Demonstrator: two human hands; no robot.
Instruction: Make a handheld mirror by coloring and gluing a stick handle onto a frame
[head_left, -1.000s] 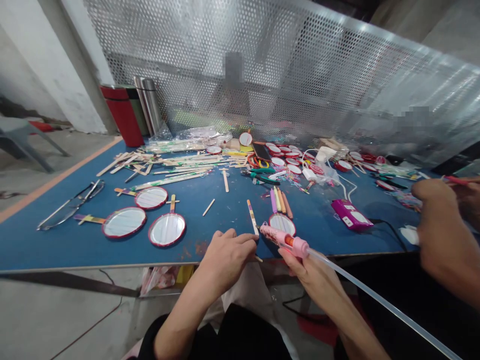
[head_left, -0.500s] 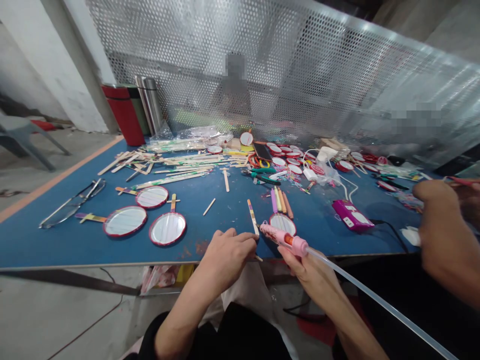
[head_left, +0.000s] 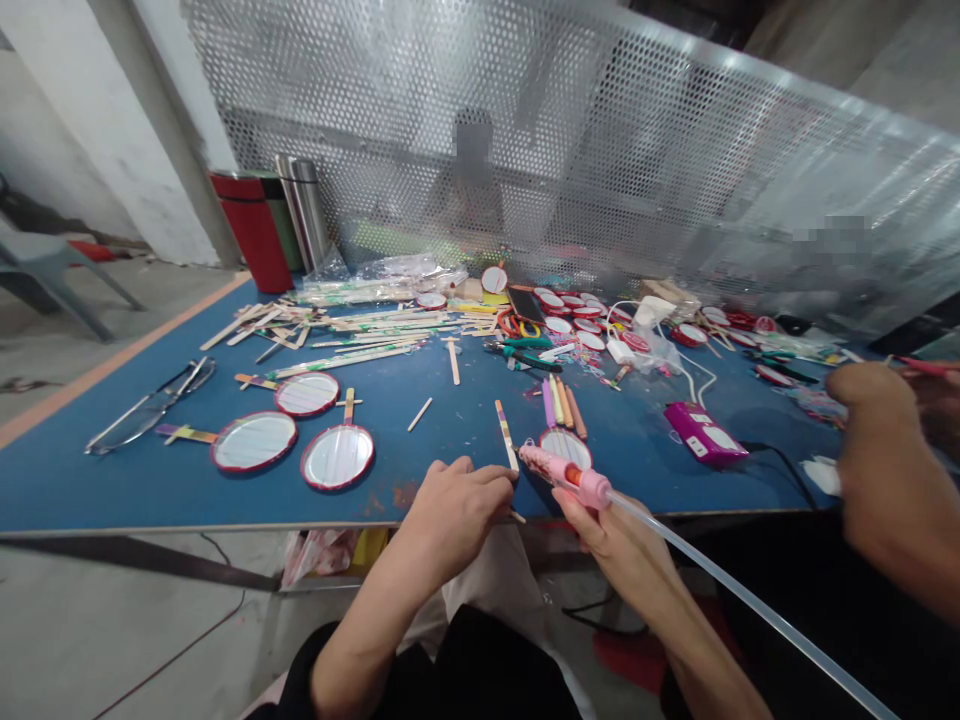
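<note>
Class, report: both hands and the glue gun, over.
Left hand shut on thin stick. Right hand shut on pink glue gun. Co-worker's hand apart, right.

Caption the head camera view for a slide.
Right hand holds a pink glue gun beside a stick in the left hand at a blue table.

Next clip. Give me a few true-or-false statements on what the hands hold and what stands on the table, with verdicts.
1. The right hand holds a pink glue gun. True.
2. The left hand lies flat and empty on the table. False: its grip is closed on a thin stick at the near edge.
3. The table is green. False: it is blue.
4. A red flask stands beside a steel flask at the far left. True.
</note>
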